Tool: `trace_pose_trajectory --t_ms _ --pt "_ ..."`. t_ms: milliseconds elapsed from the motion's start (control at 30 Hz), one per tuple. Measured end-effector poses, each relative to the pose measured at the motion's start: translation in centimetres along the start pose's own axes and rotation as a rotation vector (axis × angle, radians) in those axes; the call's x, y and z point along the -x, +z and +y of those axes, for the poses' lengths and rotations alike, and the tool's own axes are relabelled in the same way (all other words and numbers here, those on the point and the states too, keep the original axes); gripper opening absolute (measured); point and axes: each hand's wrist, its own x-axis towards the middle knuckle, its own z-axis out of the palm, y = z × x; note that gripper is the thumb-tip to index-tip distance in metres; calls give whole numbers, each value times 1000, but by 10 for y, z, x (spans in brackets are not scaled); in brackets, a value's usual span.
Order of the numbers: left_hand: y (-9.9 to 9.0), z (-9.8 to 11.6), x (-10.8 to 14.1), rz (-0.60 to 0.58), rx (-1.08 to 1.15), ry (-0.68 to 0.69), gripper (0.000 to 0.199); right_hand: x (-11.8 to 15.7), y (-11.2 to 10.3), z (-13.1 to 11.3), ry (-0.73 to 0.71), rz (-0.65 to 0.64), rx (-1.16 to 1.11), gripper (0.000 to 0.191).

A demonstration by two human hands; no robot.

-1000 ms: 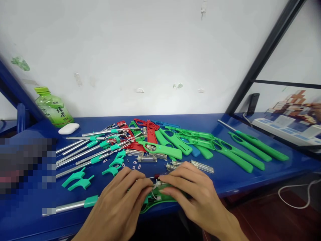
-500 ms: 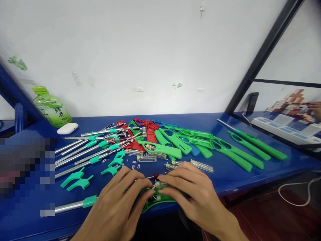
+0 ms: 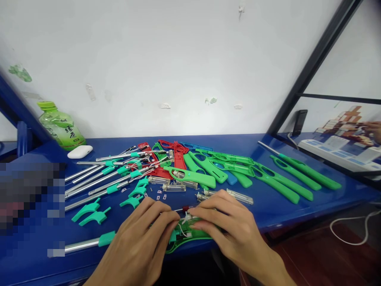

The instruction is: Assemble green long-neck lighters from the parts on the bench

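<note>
At the table's front edge lies a green lighter shell half, with its inside facing up. A metal tube with a teal collar extends from its left end. My left hand is closed over the shell's left part, fingertips beside a thin white wire. Thumb and fingers of my right hand are closed around a clear fuel tank at the shell; most of the tank is hidden under them. Behind the fingertips lies a thin rod with a dark red piece.
Metal tubes with teal collars and wires lie left, near loose teal triggers. Clear fuel tanks, green handles and red shells fill the middle and right. A bottle and white case stand back left.
My left thumb and fingertips have drawn back slightly left from the tank's end, so the white wire shows more. My right hand has shifted very little.
</note>
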Motion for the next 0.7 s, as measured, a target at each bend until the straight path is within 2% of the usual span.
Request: trace_pose_trajectory --t_ms 400,533,700 --pt "0 4 2 -9 -30 24 27 0 -1 -3 15 -46 -1 19" --pt "-3 3 11 8 -53 -35 25 1 -4 -5 60 -90 12 23" --pt "-5 -4 24 -7 -131 12 22 4 -6 -5 86 -118 11 23"
